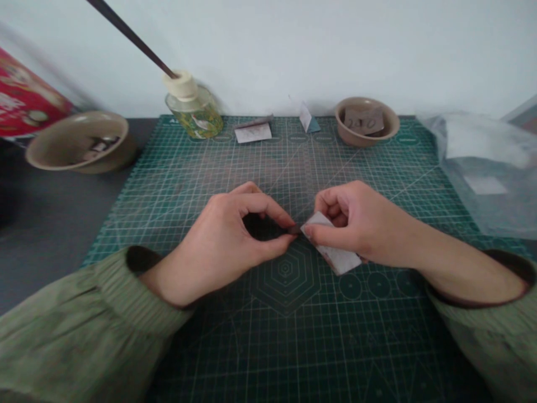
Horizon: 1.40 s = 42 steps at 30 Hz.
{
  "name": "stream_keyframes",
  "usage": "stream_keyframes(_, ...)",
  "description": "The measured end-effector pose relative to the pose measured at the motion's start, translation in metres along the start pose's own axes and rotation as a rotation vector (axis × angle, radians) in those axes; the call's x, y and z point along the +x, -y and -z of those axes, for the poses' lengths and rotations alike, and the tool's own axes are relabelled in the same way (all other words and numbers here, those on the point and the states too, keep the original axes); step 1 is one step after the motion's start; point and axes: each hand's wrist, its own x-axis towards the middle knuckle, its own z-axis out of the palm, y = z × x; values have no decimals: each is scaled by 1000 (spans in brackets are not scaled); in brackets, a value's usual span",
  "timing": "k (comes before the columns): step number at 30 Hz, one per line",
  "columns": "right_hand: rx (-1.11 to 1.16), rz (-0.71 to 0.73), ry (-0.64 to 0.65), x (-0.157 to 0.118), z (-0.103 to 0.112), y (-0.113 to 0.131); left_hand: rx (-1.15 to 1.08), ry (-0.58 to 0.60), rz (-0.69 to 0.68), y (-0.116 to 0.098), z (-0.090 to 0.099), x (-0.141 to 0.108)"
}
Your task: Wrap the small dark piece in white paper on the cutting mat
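Note:
My left hand [235,240] pinches a small dark piece [296,229] between thumb and fingertips; it is too small to name. In my right hand [356,224] is a whitish piece of paper [335,254], pressed under the thumb and slanting down to the right. The paper's upper left corner meets the dark piece at my left fingertips; I cannot tell whether they are joined. Both hands are just above the middle of a green cutting mat [285,347] with a printed grid.
Along the mat's back edge stand a glass bottle [197,115] with a dark stick, a folded paper piece [254,132], a small upright folded paper [306,118] and a bowl [364,134] holding brown scraps. A larger bowl [84,151] is left, a clear plastic bag [482,179] right.

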Motion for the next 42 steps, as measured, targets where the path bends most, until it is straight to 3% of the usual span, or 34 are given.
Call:
stream_keyframes(13, 5, -6, -97, 4, -7, 0, -39, -26, 15, -2, -1, -1)
stream_keyframes(24, 9, 10, -102, 7, -7, -2, -49, -27, 26, -2, -2, -1)
stream_keyframes(32, 6, -14, -198, 7, -4, -1, -41, -18, -3, -1, 0, -1)
stream_keyframes(42, 71, -86, -115, 3, 1, -3, -40, -9, 2, 0, 0, -1)
